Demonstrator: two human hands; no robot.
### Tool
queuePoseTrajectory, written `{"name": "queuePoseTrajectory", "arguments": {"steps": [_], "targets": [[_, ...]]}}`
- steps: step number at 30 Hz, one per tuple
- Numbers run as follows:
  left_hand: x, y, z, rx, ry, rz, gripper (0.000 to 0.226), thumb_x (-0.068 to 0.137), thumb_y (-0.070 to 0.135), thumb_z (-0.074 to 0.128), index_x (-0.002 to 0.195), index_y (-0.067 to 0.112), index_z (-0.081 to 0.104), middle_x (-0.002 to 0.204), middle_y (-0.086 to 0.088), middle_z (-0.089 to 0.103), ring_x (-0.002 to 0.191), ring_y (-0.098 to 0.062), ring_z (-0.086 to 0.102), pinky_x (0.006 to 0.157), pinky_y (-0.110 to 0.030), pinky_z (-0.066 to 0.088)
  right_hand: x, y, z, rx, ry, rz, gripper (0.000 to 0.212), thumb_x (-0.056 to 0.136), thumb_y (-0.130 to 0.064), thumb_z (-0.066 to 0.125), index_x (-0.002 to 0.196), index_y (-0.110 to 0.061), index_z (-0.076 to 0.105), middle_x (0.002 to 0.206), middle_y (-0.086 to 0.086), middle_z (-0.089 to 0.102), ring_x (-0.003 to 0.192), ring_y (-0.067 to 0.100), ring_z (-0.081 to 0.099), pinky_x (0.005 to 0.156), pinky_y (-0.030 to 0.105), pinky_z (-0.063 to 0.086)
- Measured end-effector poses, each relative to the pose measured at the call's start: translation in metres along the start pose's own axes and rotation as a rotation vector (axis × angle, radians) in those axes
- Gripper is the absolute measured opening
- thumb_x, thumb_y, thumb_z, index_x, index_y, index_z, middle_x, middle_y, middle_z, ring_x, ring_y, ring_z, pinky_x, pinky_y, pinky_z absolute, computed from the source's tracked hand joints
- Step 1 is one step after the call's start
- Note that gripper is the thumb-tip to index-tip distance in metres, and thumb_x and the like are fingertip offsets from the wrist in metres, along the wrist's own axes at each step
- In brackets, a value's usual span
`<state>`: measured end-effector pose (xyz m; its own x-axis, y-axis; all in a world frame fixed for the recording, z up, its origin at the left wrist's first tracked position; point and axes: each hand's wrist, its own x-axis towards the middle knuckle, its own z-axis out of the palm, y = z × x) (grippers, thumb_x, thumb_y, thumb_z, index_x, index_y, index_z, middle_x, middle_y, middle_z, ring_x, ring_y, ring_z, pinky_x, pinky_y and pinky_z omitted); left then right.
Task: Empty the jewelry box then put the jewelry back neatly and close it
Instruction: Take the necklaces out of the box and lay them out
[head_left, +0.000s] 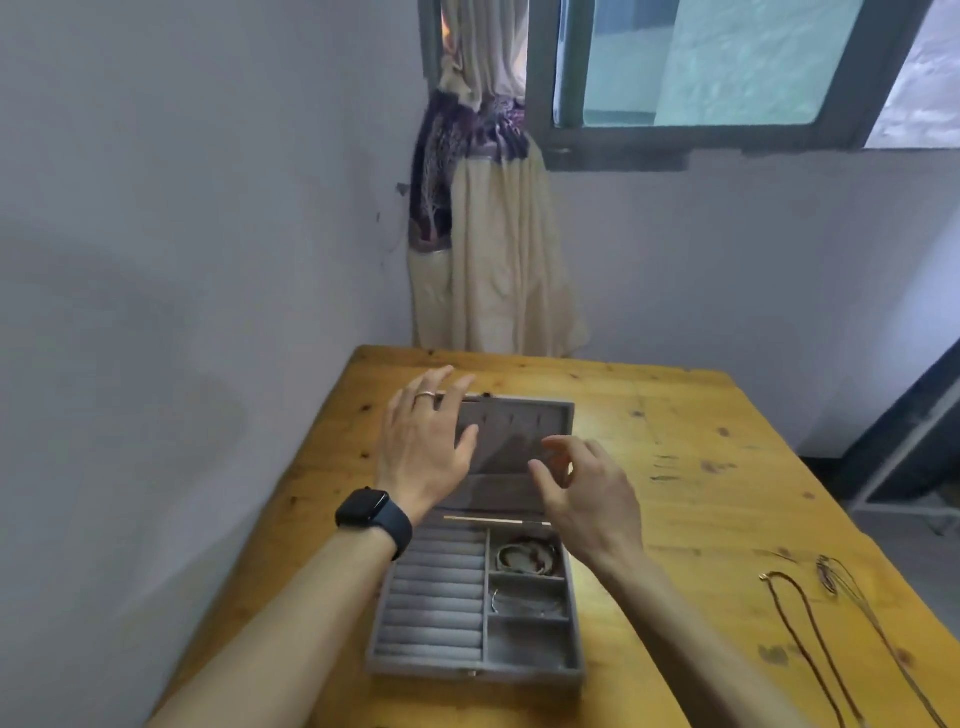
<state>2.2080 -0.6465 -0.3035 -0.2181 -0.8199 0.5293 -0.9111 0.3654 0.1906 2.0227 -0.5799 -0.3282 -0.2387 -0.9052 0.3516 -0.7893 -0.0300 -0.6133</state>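
Note:
A grey velvet jewelry box (431, 597) lies open on the wooden table, its lid (514, 441) standing up at the far side. Ring rolls fill its left half. On the right, the top compartment holds bracelets (524, 558), the middle one a thin bangle (524, 603), the nearest one nothing. My left hand (426, 441), with a ring and a black watch, hovers with spread fingers over the lid's left edge. In front of the lid my right hand (587, 488) is raised, fingers loosely curled, holding nothing. Two necklaces (810, 618) lie on the table at the right.
The table (701, 431) fills a corner, with a wall on the left. A tied curtain (483, 249) and a window are behind it. Bare wood stretches right of the box up to the necklaces. The table's right edge drops to the floor.

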Motion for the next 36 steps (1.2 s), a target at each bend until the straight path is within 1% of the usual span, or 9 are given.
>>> {"name": "queuePoseTrajectory", "arguments": {"steps": [4,9,12,17,22,26,33,34,36], "targets": [[0.014,-0.007,0.008,0.02,-0.055,-0.018,0.047,0.095,0.044,0.055,0.139,0.03,0.051,0.137,0.002,0.056,0.132,-0.02,0.044,0.114,-0.045,0.03,0.019,-0.013,0.018,-0.077,0.017,0.07,0.034,0.09,-0.053,0.062,0.114,-0.031,0.065,0.105,-0.009,0.063,0.095,0.017,0.061,0.069,0.028,0.043],[0.017,-0.015,0.016,-0.046,-0.016,0.002,0.036,0.095,0.041,0.058,0.129,0.029,0.059,0.125,0.002,0.061,0.119,-0.02,0.052,0.108,-0.044,0.037,0.028,-0.025,0.037,-0.218,0.054,0.105,0.037,0.09,-0.057,0.059,0.105,-0.024,0.065,0.1,-0.005,0.063,0.092,0.023,0.062,0.067,0.032,0.043],[0.016,-0.017,0.019,-0.089,0.0,0.006,0.035,0.094,0.039,0.062,0.127,0.027,0.061,0.123,0.001,0.062,0.117,-0.022,0.053,0.106,-0.045,0.04,0.031,-0.03,0.042,-0.248,0.059,0.116,0.031,0.094,-0.05,0.056,0.103,-0.023,0.066,0.103,-0.003,0.064,0.094,0.026,0.062,0.067,0.033,0.042],[0.016,-0.017,0.018,-0.105,-0.006,-0.012,0.035,0.093,0.038,0.062,0.127,0.027,0.061,0.124,0.0,0.062,0.118,-0.022,0.053,0.107,-0.046,0.04,0.03,-0.039,0.047,-0.202,0.028,0.153,0.025,0.099,-0.036,0.046,0.105,-0.016,0.061,0.106,0.002,0.06,0.093,0.03,0.061,0.07,0.035,0.04],[0.015,-0.015,0.013,-0.1,-0.011,-0.005,0.036,0.093,0.04,0.061,0.127,0.029,0.06,0.124,0.002,0.06,0.119,-0.019,0.052,0.108,-0.043,0.038,0.037,-0.04,0.041,0.002,0.105,0.08,0.016,0.104,-0.031,0.041,0.1,-0.018,0.05,0.098,-0.001,0.05,0.081,0.021,0.053,0.067,0.031,0.036],[0.015,-0.014,0.01,-0.084,-0.037,-0.002,0.037,0.095,0.037,0.058,0.131,0.031,0.056,0.129,0.004,0.058,0.123,-0.017,0.049,0.11,-0.038,0.034,0.038,-0.038,0.037,0.008,0.074,0.07,0.011,0.105,-0.029,0.039,0.097,-0.021,0.042,0.096,-0.003,0.048,0.08,0.018,0.049,0.066,0.031,0.035],[0.015,-0.012,0.008,-0.058,-0.042,-0.014,0.038,0.095,0.037,0.059,0.132,0.032,0.055,0.129,0.005,0.057,0.124,-0.016,0.048,0.109,-0.036,0.033,0.042,-0.044,0.034,-0.009,0.094,0.057,0.011,0.105,-0.026,0.04,0.096,-0.019,0.041,0.086,-0.003,0.053,0.074,0.019,0.052,0.061,0.034,0.035],[0.015,-0.012,0.007,-0.058,-0.045,-0.015,0.038,0.095,0.036,0.059,0.132,0.032,0.055,0.129,0.005,0.057,0.124,-0.016,0.048,0.109,-0.037,0.033,0.043,-0.044,0.035,0.018,0.099,0.066,0.01,0.104,-0.024,0.041,0.096,-0.018,0.042,0.085,-0.003,0.054,0.074,0.019,0.053,0.059,0.033,0.036],[0.015,-0.012,0.006,-0.061,-0.054,-0.02,0.038,0.095,0.036,0.059,0.132,0.032,0.055,0.13,0.005,0.057,0.124,-0.016,0.048,0.11,-0.037,0.033,0.044,-0.046,0.035,0.13,0.106,0.091,0.008,0.103,-0.021,0.047,0.096,-0.017,0.045,0.082,-0.004,0.053,0.073,0.017,0.053,0.056,0.024,0.035]]}}
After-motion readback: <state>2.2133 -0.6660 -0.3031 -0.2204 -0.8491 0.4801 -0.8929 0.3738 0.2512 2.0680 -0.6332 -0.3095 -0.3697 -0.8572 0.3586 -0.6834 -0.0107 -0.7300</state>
